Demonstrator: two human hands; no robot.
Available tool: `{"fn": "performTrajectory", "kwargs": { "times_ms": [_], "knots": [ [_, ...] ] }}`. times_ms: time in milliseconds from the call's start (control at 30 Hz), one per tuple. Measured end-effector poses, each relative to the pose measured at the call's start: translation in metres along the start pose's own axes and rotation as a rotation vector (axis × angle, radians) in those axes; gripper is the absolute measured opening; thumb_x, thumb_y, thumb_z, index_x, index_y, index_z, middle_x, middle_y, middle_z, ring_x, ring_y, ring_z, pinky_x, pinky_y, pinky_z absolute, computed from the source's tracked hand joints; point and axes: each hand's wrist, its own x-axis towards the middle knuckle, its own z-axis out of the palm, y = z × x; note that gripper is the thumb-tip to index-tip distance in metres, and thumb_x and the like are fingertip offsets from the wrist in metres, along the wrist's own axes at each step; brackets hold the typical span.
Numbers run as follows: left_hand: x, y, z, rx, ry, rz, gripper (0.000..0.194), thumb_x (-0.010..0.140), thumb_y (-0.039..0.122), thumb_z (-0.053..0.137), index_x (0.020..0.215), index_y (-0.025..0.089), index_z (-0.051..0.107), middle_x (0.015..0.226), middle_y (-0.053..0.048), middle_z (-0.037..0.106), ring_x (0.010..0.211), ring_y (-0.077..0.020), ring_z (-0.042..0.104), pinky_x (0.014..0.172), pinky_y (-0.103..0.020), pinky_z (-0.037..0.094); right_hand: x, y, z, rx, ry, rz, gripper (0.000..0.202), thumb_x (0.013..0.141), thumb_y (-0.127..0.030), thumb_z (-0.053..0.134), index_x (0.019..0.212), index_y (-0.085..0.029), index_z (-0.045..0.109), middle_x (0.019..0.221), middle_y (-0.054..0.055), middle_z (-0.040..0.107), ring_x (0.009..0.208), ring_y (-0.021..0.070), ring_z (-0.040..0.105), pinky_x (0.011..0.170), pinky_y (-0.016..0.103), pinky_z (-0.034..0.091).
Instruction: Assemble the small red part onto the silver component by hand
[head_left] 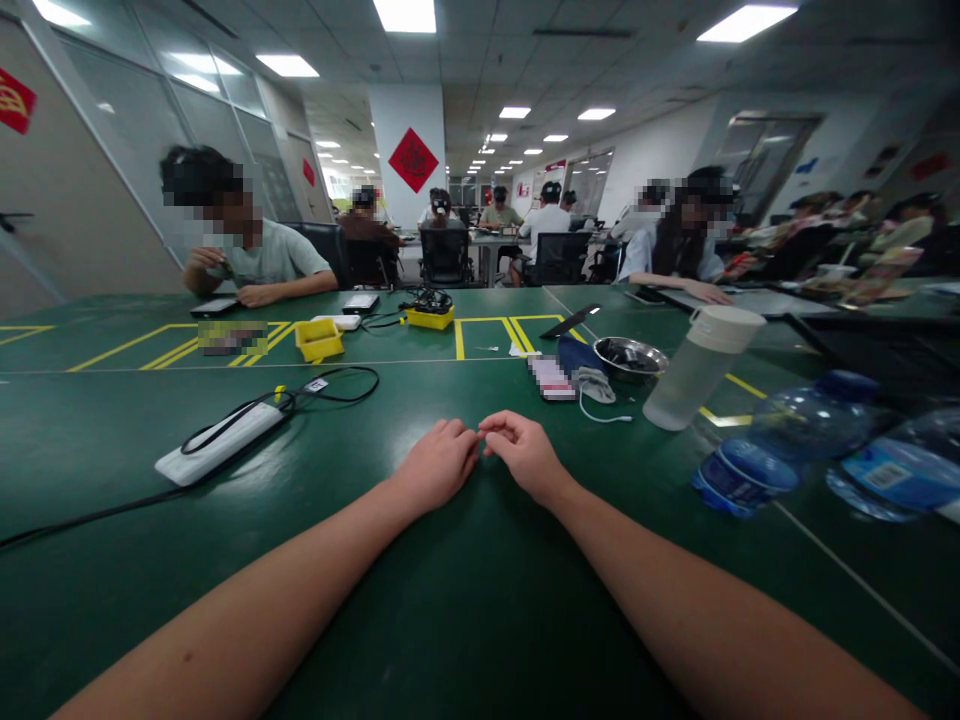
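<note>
Your left hand (441, 462) rests on the counter (480, 610) — can't make out its grip; right hand (526, 458) just beside, loosely curled, narrow thumb gap — power strip (225, 446) off left.

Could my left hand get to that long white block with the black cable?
Likely yes: only green tabletop shows between the left hand and the long white block.

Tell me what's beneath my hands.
Green tabletop shows around the left hand and right hand; whatever lies directly beneath either is covered and cannot be seen.
</note>
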Motion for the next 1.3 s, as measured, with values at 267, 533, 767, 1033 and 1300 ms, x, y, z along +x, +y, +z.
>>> {"fn": "performTrajectory", "kwargs": {
  "times_ms": [267,533,767,1033,1300],
  "knots": [
    [-0.017,-0.026,-0.011,0.214,-0.074,-0.177,0.026,0.094,0.032,0.034,0.096,0.02,0.057,0.094,-0.009,0.056,0.089,-0.0247,0.056,0.07,-0.034,0.044,-0.003,-0.008,0.0,-0.119,-0.099,0.055,0.013,0.078,-0.02,0.056,0.086,-0.014,0.064,0.076,0.004,0.067,0.06,0.0129,0.061,0.058,0.025,0.046],
    [-0.112,-0.107,-0.055,0.196,-0.119,-0.489,0.025,0.091,0.037,0.037,0.088,0.02,0.055,0.091,-0.006,0.056,0.076,-0.021,0.057,0.067,-0.031,0.042,-0.003,-0.007,-0.001,-0.14,-0.161,0.065,0.013,0.078,-0.021,0.055,0.086,-0.014,0.064,0.077,0.004,0.067,0.059,0.0129,0.06,0.059,0.025,0.046],
    [-0.204,-0.172,-0.099,-0.088,0.113,-0.822,0.026,0.08,0.047,0.052,0.076,0.025,0.066,0.078,-0.006,0.064,0.075,-0.0265,0.059,0.071,-0.034,0.046,-0.002,-0.005,-0.001,-0.152,-0.179,0.071,0.014,0.078,-0.022,0.056,0.085,-0.015,0.065,0.077,0.003,0.068,0.059,0.0133,0.061,0.059,0.026,0.046],
    [-0.204,-0.169,-0.089,-0.797,0.389,-1.012,0.041,0.084,0.052,0.047,0.104,0.023,0.066,0.114,-0.007,0.068,0.112,-0.0277,0.058,0.101,-0.042,0.042,-0.002,-0.004,-0.001,-0.154,-0.183,0.066,0.013,0.077,-0.022,0.056,0.084,-0.015,0.064,0.075,0.003,0.068,0.058,0.0135,0.061,0.059,0.026,0.047],
    [-0.092,-0.104,-0.04,-1.17,0.487,-0.838,0.04,0.086,0.044,0.046,0.101,0.011,0.062,0.108,-0.013,0.069,0.104,-0.0229,0.064,0.096,-0.039,0.046,-0.002,-0.004,0.001,-0.16,-0.181,0.059,0.014,0.077,-0.021,0.056,0.084,-0.015,0.065,0.075,0.003,0.068,0.057,0.0129,0.06,0.058,0.025,0.046]
  ]
}}
